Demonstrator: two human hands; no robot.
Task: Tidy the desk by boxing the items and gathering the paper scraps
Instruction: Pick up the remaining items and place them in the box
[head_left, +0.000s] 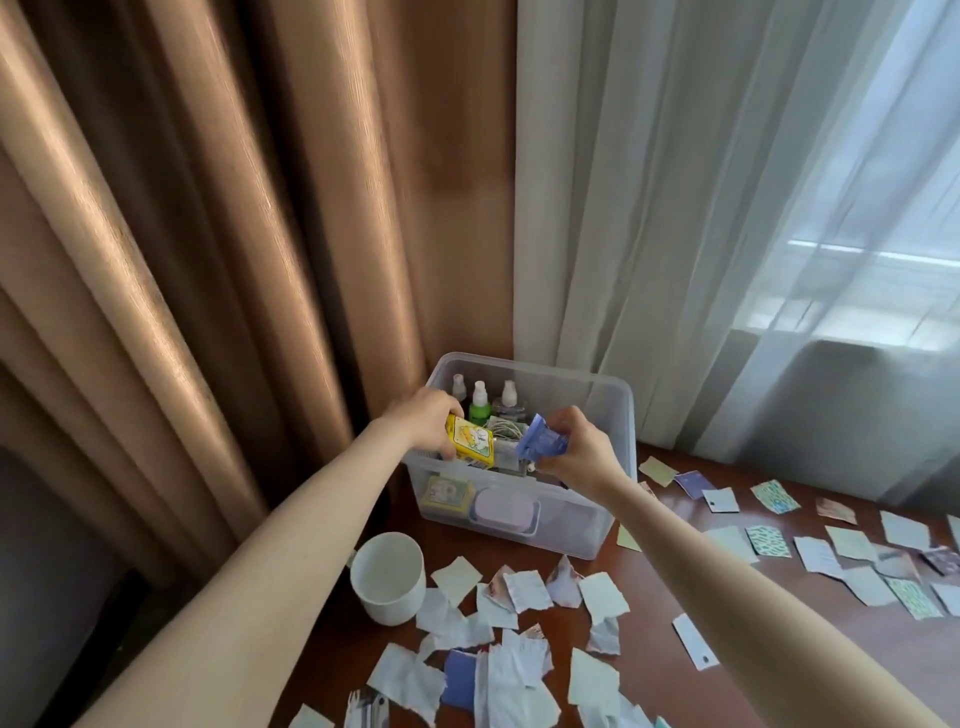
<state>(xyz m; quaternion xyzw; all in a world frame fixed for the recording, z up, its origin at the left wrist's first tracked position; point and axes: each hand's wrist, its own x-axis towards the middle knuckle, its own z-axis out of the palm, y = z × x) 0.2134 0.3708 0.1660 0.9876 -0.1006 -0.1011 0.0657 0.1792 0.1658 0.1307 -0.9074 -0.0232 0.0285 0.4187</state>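
The print on the yellow box (470, 449) is too blurred to read, and the left hand (423, 421) covers its upper left end. The crumpled blue packet (543, 446) is partly hidden in the right hand (584, 454). Three spray bottles (480, 397) show only their tops inside the clear bin (597, 384). Paper scraps (519, 670) run off the bottom and right edges of the frame, their writing too small to tell.
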